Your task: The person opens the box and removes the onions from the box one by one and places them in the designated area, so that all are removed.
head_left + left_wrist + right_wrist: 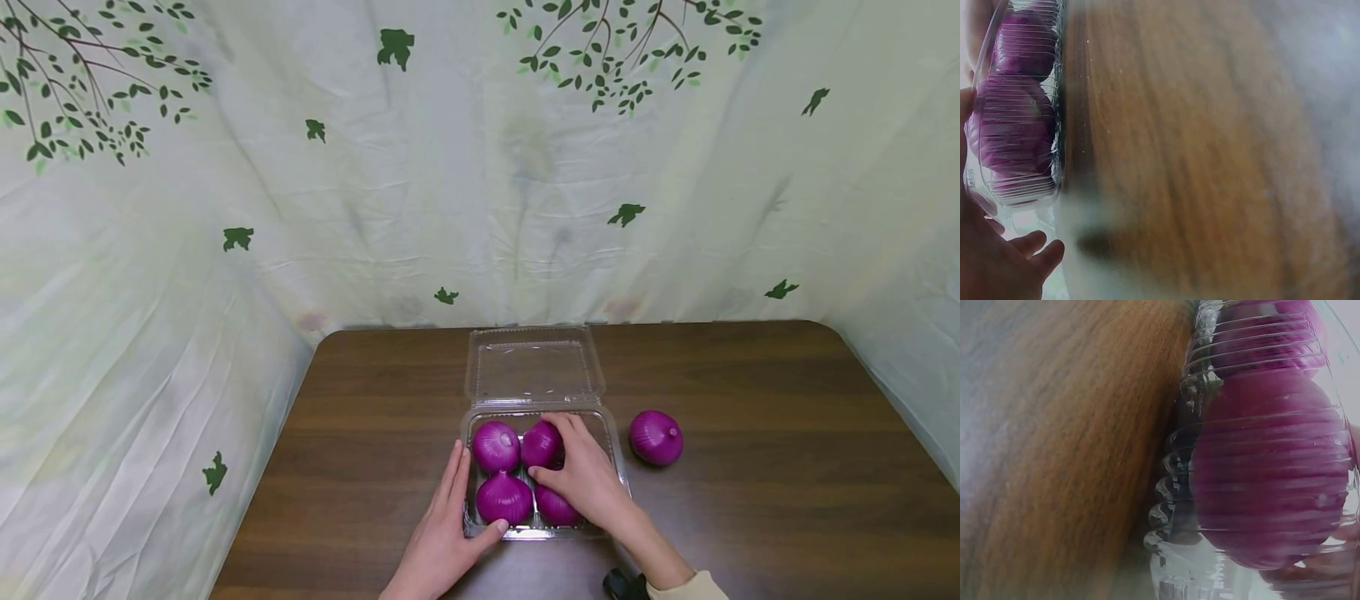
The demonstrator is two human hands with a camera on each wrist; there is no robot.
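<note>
A clear hinged plastic container (pixel 536 533) lies with its lid (pixel 536 367) folded back. Inside it are several purple onions, two on the left, the back-left onion (pixel 496 447) and front-left onion (pixel 504 498), and a front-right onion (pixel 557 505) partly behind my right hand. My right hand (pixel 588 475) grips the back-right onion (pixel 541 445) between thumb and fingers, inside the container. Straight fingers of my left hand (pixel 448 521) rest along the container's left side, with the thumb at its front edge. Through the ribbed wall, onions (pixel 1016 125) show in the left wrist view and one onion (pixel 1272 469) in the right wrist view.
Another purple onion (pixel 656 437) sits on the brown wooden table (pixel 772 450), right of the container. A pale curtain (pixel 465 183) with leaf prints hangs behind the table. Something black (pixel 624 583) is at the right wrist.
</note>
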